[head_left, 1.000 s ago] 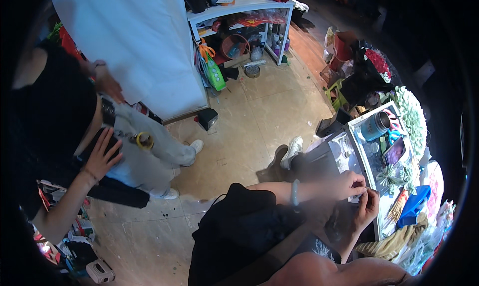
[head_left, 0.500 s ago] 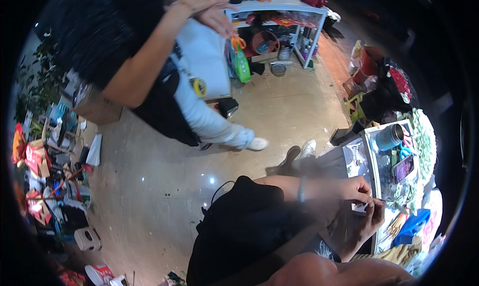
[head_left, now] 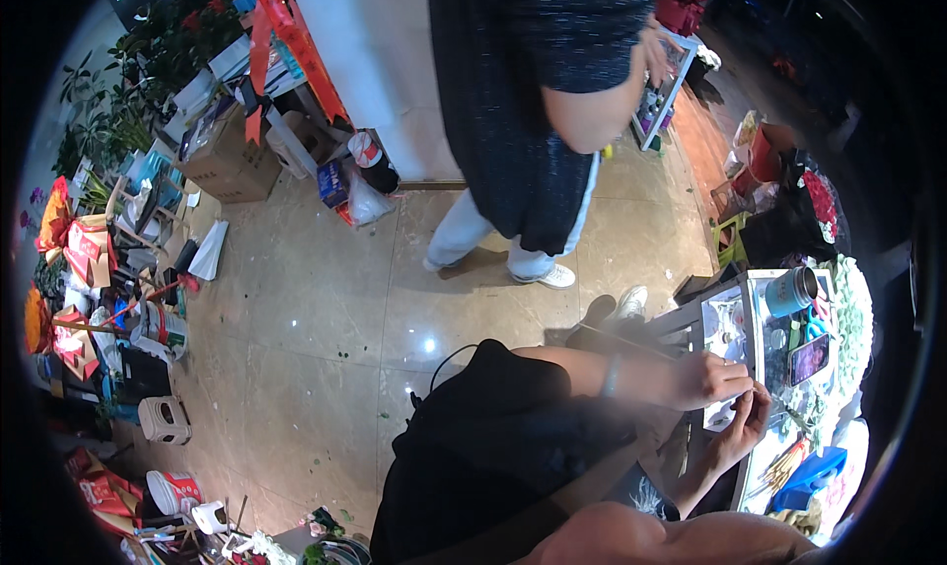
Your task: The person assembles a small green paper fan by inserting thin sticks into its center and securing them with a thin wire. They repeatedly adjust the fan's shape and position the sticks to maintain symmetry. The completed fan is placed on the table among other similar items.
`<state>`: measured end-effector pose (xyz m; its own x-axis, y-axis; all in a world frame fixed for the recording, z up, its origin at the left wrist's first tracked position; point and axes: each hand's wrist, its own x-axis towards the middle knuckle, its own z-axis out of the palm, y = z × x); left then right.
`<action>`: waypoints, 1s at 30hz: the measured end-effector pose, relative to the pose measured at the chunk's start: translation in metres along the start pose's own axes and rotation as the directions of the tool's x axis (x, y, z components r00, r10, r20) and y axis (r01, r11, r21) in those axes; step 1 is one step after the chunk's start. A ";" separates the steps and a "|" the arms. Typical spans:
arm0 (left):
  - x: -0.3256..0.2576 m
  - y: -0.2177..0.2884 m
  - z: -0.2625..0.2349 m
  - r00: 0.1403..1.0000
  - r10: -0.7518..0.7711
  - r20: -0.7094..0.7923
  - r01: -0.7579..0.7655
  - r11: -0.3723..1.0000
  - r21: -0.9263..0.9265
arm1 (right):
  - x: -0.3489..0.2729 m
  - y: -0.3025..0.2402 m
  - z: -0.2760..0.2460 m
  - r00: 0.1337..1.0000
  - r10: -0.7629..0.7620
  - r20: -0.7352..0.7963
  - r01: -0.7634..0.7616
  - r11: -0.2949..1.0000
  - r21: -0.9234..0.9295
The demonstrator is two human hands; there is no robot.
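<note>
My left hand, with a pale bracelet on its wrist, is closed, its fingers curled in a pinch over the edge of a small glass-topped table. Just below it my right hand is closed too, thumb and fingertips pressed together and almost touching the left. Whatever lies between the fingertips is too small to make out. Beyond the hands, a phone with a lit screen lies on the table, and a blue metal cup is close to it.
A person in a dark top stands on the tiled floor ahead. A blue bag lies near my right hand. Cardboard boxes, a white stool and red wrapped bundles crowd the left side. Pale green flowers edge the table.
The other person has moved from the left toward the middle and now faces away to the right. My view has shifted slightly. My hands stay together, the left one's fingers curled more.
</note>
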<state>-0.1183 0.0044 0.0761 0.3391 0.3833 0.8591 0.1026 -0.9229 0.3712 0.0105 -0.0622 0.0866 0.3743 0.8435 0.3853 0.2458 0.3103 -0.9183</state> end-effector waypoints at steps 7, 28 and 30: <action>-0.002 0.006 -0.014 0.972 -0.233 -0.001 0.221 0.922 -0.317 | 0.010 0.014 0.001 0.982 -0.022 0.188 -0.031 0.961 0.273; -0.024 -0.006 -0.015 0.981 -0.114 0.154 0.068 0.958 0.279 | 0.008 0.040 0.009 0.988 0.063 0.140 -0.086 0.983 0.162; -0.022 -0.006 -0.014 0.984 -0.100 0.150 0.049 0.949 0.313 | 0.006 0.037 0.017 0.995 0.054 0.086 -0.070 0.979 0.190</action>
<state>-0.1396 0.0023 0.0597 0.4635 0.4640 0.7549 0.4063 -0.8684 0.2842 0.0065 -0.0385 0.0537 0.3085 0.8939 0.3253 0.0442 0.3282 -0.9436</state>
